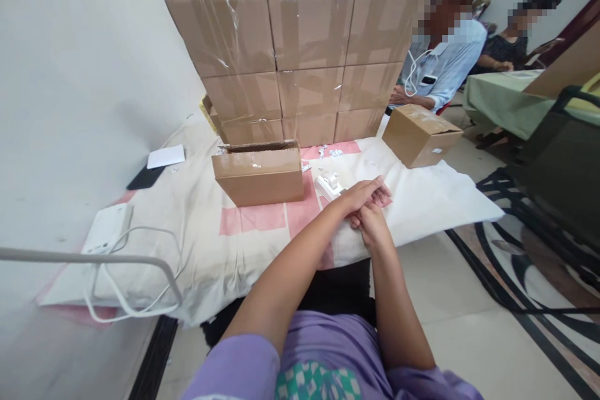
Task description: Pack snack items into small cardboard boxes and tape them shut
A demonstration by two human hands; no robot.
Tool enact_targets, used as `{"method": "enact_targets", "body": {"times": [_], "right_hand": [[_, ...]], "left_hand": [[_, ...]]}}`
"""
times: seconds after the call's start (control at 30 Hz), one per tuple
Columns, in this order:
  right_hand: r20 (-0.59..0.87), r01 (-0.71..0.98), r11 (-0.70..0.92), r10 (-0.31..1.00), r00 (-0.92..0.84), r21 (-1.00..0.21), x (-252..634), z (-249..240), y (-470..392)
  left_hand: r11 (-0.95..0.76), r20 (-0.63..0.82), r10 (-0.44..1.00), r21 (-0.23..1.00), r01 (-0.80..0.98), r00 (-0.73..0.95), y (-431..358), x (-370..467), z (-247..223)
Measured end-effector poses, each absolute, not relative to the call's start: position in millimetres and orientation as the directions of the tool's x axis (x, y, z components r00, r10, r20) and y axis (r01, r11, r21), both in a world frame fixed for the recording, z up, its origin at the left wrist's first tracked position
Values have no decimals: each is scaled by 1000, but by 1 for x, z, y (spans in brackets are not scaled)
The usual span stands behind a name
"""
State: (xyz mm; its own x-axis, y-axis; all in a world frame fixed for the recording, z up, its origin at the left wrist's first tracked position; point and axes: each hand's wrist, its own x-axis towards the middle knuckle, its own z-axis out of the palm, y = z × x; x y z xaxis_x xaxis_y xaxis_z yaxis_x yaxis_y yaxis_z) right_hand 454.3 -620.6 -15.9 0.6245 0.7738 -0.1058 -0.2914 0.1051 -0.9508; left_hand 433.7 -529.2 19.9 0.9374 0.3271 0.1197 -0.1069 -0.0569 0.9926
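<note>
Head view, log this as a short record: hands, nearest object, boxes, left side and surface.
hands: left hand and right hand together, touching; any hold unclear
nearest object: white object, by the left wrist
boxes: cardboard stack, three rows of three; front box before it; lone box to its right
left side: white device; pale cable; white pad overlapping dark pad
surface: pale cloth with pink patches

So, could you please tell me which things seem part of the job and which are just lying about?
Probably the job:
white tape dispenser, nearest the left hand
open cardboard box

Apparently lying about:
white pad
flat black item
white corded device
</note>
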Motion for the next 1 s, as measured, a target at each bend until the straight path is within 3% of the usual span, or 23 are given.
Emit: {"method": "enact_targets", "body": {"times": [0.43, 0.63, 1.0], "right_hand": [[-85, -223, 81, 759, 646, -971, 453, -17, -619], [-3, -80, 62, 770, 638, -995, 451, -24, -629], [99, 18, 105, 850, 517, -994, 449, -18, -642]], "left_hand": [[17, 114, 319, 992, -126, 941, -528, 434, 15], [65, 59, 425, 993, -95, 903, -529, 427, -12], [-82, 102, 433, 994, -74, 895, -531, 402, 2]]}}
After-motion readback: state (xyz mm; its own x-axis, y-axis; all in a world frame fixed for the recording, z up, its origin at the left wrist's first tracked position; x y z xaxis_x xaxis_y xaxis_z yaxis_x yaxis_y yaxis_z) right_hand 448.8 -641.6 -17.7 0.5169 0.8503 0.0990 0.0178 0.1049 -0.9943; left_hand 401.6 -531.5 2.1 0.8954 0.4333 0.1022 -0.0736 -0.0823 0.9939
